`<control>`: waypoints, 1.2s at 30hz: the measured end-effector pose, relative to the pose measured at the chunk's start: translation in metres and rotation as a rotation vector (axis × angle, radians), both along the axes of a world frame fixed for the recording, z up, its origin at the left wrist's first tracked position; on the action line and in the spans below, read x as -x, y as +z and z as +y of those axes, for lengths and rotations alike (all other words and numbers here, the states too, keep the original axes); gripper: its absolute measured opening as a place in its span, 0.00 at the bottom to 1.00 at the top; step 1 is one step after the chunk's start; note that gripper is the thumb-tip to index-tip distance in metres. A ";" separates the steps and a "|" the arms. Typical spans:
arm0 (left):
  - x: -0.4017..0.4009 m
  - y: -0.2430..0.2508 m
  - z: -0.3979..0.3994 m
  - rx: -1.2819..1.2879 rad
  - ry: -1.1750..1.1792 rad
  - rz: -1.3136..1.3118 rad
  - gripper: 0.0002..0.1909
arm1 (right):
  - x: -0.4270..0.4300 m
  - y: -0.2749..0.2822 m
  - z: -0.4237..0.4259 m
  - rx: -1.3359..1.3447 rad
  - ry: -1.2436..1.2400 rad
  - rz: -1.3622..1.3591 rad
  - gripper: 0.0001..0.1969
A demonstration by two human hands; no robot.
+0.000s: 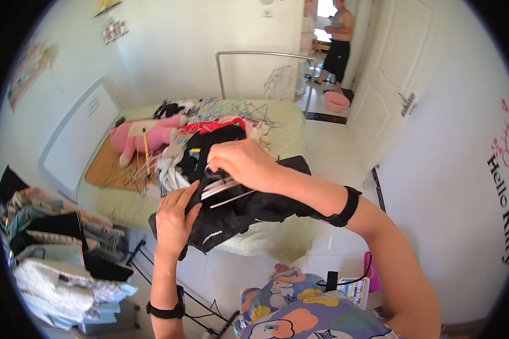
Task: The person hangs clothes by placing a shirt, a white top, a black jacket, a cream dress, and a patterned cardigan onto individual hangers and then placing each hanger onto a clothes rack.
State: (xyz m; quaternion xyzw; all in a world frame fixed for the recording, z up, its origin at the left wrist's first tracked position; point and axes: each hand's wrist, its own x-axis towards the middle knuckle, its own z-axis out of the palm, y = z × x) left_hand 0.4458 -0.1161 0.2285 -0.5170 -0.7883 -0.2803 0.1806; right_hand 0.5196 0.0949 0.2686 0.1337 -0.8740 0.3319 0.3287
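Black clothing [220, 224] with small white lettering hangs between my hands, above the near edge of the bed. Its cloth is pinched between the thumb and fingers of my left hand [176, 214]. Up and to the right, my right hand [237, 163] grips dark cloth near the curved hook of a hanger [225, 186], whose pale bars show below it. How the bars pass through the cloth is partly hidden. Beyond my hands, black, red and grey clothes [212, 135] lie heaped on the bed.
A pink plush toy [148, 135] and loose wire hangers [237, 108] lie on the bed [292, 123]. Hung clothes [59, 271] fill a rack at lower left. A metal rail [258, 54] stands behind the bed. Beyond the door [394, 80] are a pink basin [336, 101] and a person [340, 42].
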 end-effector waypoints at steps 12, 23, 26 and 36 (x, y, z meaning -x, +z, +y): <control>0.025 -0.007 0.027 -0.153 0.016 -0.350 0.27 | -0.031 -0.028 0.032 -0.055 -0.418 -0.176 0.19; 0.018 -0.010 -0.011 -0.078 0.251 -0.427 0.23 | -0.007 -0.029 0.023 0.527 0.262 -0.626 0.08; 0.031 -0.004 -0.032 -0.135 0.208 -0.491 0.23 | 0.008 -0.027 0.040 -0.006 0.015 -0.149 0.16; 0.029 0.029 -0.058 -0.146 0.049 -0.674 0.22 | 0.058 -0.048 0.046 -0.063 0.005 0.012 0.15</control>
